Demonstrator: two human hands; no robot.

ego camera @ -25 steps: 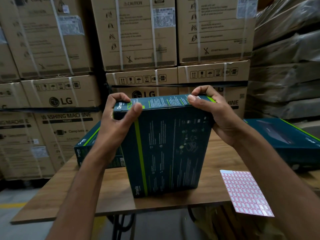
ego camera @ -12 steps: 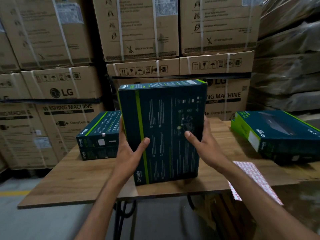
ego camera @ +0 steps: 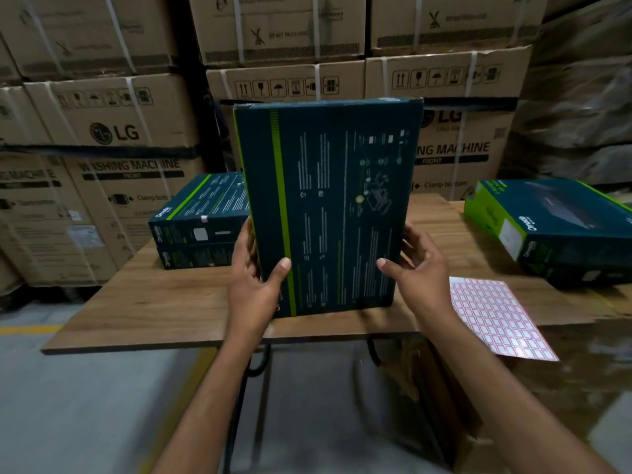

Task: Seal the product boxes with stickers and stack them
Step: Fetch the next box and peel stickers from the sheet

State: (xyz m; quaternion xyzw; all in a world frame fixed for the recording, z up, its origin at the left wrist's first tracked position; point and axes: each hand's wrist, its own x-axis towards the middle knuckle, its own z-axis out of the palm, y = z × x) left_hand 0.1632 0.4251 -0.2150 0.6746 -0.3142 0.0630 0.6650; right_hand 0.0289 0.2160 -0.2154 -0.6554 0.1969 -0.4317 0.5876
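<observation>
Holds product box upright on wooden table, near front edge. Grips lower left edge with left hand, lower right edge with right hand, thumbs on its printed face.

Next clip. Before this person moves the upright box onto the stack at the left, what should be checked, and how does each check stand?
1. Left hand grips box, thumb on front: ok.
2. Right hand grips the box's other side: ok.
3. Seal sticker on box: cannot tell, its top end is not visible.
4. Left stack top free: ok where visible; the box hides part.
5. Sticker sheet secure: not ok, it overhangs the table edge.
</observation>
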